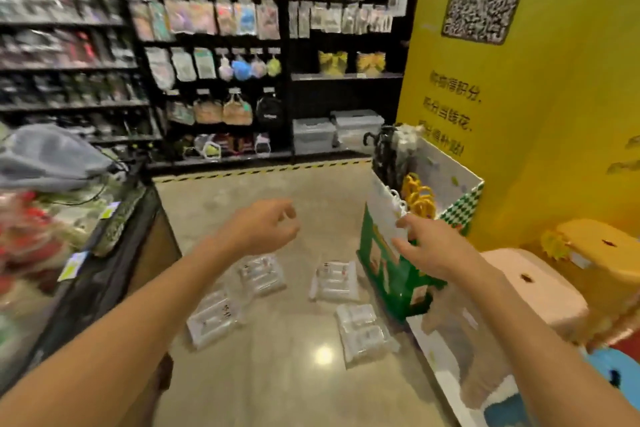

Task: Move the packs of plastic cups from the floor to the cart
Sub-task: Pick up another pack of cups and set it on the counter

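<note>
Several clear packs of plastic cups lie flat on the shiny floor: one at the left (213, 319), one behind it (261, 274), one in the middle (335, 281) and one nearest the right (365, 333). My left hand (263, 225) hangs above them with fingers loosely curled and holds nothing. Out to the right, my right hand (427, 246) is spread with relaxed fingers, in front of a green and white display box (384, 263); it holds nothing. The cart (104, 246) stands at the left with dark sides and goods piled on it.
Black shelves (214, 45) full of hung goods line the back, behind a yellow-black floor stripe. A yellow wall (536, 114) rises at the right. Pink (540, 288), yellow (602, 253) and blue (613, 374) stools stand at the right. A grey bag (48, 156) lies on the cart.
</note>
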Tool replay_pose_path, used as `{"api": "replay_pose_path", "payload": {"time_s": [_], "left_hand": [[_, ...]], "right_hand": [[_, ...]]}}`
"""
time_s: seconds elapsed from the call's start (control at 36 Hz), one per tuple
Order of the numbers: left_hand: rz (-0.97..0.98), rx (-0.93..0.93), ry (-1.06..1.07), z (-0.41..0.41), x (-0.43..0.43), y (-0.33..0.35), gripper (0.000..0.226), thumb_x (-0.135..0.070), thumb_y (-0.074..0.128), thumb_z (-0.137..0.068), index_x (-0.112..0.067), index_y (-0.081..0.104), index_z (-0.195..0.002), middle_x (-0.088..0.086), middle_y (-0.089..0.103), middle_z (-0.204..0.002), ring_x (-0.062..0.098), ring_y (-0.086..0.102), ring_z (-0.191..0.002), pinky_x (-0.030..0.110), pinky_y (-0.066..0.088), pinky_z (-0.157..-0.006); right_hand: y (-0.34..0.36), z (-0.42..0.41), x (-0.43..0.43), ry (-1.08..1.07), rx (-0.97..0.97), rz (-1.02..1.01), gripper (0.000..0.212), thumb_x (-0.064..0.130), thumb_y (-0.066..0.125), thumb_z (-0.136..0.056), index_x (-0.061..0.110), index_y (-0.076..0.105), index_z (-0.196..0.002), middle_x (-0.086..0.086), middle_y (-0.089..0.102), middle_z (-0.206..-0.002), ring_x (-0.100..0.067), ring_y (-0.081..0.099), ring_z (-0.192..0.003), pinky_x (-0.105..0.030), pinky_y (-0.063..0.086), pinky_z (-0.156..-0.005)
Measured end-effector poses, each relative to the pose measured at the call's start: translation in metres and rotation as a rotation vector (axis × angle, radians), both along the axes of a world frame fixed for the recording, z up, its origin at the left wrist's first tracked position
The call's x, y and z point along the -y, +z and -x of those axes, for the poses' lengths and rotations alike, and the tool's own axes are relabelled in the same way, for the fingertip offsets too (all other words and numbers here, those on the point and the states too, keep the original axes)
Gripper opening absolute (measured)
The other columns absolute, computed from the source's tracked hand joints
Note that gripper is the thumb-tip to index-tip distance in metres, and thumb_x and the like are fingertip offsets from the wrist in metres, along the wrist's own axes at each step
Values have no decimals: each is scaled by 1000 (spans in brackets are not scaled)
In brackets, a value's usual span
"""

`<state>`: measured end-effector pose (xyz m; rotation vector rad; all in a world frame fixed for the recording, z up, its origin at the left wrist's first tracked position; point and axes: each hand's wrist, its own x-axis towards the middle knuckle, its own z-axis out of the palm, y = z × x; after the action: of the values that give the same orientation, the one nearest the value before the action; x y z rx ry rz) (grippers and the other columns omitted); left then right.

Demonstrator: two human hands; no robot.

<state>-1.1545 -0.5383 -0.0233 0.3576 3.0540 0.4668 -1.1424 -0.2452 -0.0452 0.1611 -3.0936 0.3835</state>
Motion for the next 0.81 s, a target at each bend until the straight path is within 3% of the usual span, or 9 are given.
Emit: {"api": "replay_pose_path", "payload": {"time_s": [0.08, 0.19, 0.44, 0.58, 0.81], "left_hand": [[21, 2, 82, 15, 40, -4, 40, -45, 56, -93, -26, 56, -128, -2, 61, -123, 14, 57, -106, 34, 50, -91], [11, 23, 169, 39, 96, -11, 43, -46, 54, -95, -23, 54, -131, 1, 60, -125, 18, 59, -110, 38, 51, -93], [-20, 30, 261, 124, 214, -25, 43, -48, 51, -95, -25, 54, -131, -1, 61, -125, 13, 55, -92, 28, 44, -77], [-39, 45, 290, 164, 256, -33, 43, -47, 50, -95, -24, 54, -131, -1, 61, -123, 15, 58, -93, 35, 51, -84], [-59, 83, 358, 233, 283, -53, 42, -50, 49, -94, -27, 56, -128, -4, 62, -116, 18, 59, -104, 38, 51, -87]], "right_hand": [[-2, 36, 40, 90, 8, 0, 48, 53, 49, -95, 28, 51, -136, 0, 67, -122, -20, 64, -102, -37, 54, -87], [-5, 86, 99, 191, 24, -4, 49, 51, 50, -96, 26, 49, -138, 0, 63, -127, -20, 62, -108, -33, 49, -86], [-5, 204, 224, 267, 40, -17, 48, 52, 51, -97, 31, 46, -139, 1, 62, -127, -18, 60, -110, -33, 51, -88], [-14, 257, 274, 327, 58, 2, 47, 53, 51, -96, 32, 46, -138, 2, 63, -127, -18, 61, -111, -36, 52, -91], [-31, 335, 313, 385, 107, 18, 46, 51, 52, -96, 32, 47, -137, 0, 63, -126, -17, 60, -111, -37, 53, -92]]}}
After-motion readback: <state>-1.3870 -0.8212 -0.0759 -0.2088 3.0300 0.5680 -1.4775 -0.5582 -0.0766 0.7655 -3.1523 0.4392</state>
